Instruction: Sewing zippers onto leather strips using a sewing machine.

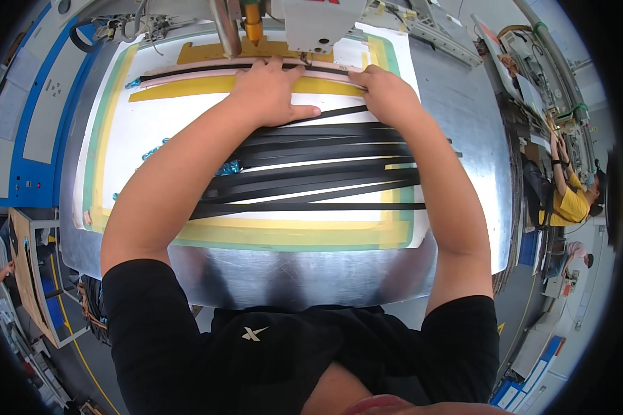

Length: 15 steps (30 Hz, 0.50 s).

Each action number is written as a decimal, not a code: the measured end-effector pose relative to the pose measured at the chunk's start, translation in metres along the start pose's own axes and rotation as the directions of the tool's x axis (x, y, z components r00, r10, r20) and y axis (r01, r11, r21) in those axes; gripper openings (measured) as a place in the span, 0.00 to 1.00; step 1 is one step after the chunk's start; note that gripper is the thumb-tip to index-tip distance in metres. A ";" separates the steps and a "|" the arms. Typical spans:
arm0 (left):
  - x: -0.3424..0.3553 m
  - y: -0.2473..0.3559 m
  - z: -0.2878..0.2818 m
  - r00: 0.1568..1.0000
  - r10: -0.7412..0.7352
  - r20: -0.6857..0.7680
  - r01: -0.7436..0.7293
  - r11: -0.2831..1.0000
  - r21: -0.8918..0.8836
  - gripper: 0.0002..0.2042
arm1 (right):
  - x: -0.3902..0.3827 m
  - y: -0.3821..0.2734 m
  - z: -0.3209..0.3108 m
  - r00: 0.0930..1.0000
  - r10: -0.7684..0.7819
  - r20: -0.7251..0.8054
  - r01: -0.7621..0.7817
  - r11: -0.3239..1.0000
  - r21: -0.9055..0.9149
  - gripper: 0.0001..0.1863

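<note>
Left end first: the black strap [187, 70] lies lengthwise on a pink strip [329, 77] near the far side of the sheet, just beyond a yellow bar [180, 88], its crumpled blue end [133, 82] leftmost. Your left hand [273, 88] is spread, thumb out toward you, fingertips down along the strap, no closed grip seen. Your right hand [389, 93] is bent at the strap's right end; can't tell whether it pinches or only presses. Step looks like lining up and flattening; the next move seems to call for even pressure, strap straight, fingers clear of the machine head [320, 24] just above. Edges: at left, taped border of the white sheet [104, 149], blue cabinet [38, 104] beyond. Middle, loose black straps [325, 153] lie crowded between your forearms, so drawing back low could drag them. Right, bare metal bench [457, 97] gives your right elbow the most room.
</note>
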<state>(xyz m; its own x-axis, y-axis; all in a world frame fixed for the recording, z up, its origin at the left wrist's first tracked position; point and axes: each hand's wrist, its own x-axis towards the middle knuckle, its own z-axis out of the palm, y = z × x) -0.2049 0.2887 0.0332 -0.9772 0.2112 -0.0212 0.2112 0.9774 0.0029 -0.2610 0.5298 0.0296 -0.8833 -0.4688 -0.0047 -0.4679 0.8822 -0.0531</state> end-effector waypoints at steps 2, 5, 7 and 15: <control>0.001 0.005 -0.003 0.999 -0.038 0.028 0.038 0.999 0.003 0.48 | 0.001 -0.001 0.002 1.000 -0.003 0.002 0.003 1.000 0.005 0.25; 0.007 0.004 0.014 0.998 -0.005 -0.055 0.002 0.999 -0.045 0.46 | 0.003 -0.003 0.002 0.999 -0.032 -0.044 0.033 0.999 0.024 0.22; 0.008 0.008 0.016 0.999 -0.002 -0.051 0.000 0.999 -0.042 0.46 | 0.004 -0.004 0.003 0.999 -0.034 -0.031 0.035 0.999 0.024 0.23; 0.006 0.021 0.008 0.999 -0.036 -0.016 0.036 0.999 -0.003 0.47 | 0.007 -0.009 0.005 0.997 -0.067 -0.031 0.068 0.998 0.005 0.24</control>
<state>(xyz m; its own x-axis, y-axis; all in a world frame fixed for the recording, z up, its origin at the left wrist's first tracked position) -0.2060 0.3105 0.0255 -0.9844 0.1758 -0.0055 0.1758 0.9844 0.0056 -0.2622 0.5182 0.0249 -0.8502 -0.5256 0.0295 -0.5264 0.8482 -0.0580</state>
